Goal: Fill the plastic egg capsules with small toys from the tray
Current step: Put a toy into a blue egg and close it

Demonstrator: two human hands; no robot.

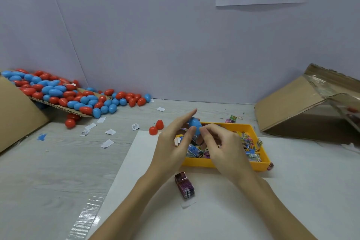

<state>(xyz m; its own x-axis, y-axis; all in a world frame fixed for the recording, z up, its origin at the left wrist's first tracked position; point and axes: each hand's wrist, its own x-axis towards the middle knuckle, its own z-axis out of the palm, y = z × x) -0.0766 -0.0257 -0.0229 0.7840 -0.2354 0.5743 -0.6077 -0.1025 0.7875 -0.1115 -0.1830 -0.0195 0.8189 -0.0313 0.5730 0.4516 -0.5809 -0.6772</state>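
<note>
Item: blue egg capsule (pixel 194 124), held above the far left corner of the yellow tray (pixel 251 128). Left hand (pixel 173 142): grip closed on the capsule, thumb against its near side, forefinger stretched out straight past it. Right hand (pixel 218 144): fingers curled, tips meeting at the capsule's right side; whether they pinch the capsule or something small against it cannot be told.

Tray: sits on a white sheet (pixel 292 191) toward the middle of the counter (pixel 58 161), holding a heap of small printed toy packets (pixel 250 144).

Purple packet (pixel 185 185): on the sheet, just beside the tray's near edge.

Two red egg halves (pixel 156 127): on the counter just beyond the sheet's far left corner.

Pile of red and blue capsules (pixel 78 96): spilling over a cardboard flap (pixel 64 110) at the counter's far left corner.

Paper slips (pixel 108 132): scattered on the left side of the counter.

Tilted cardboard box (pixel 288 111): far right corner
</note>
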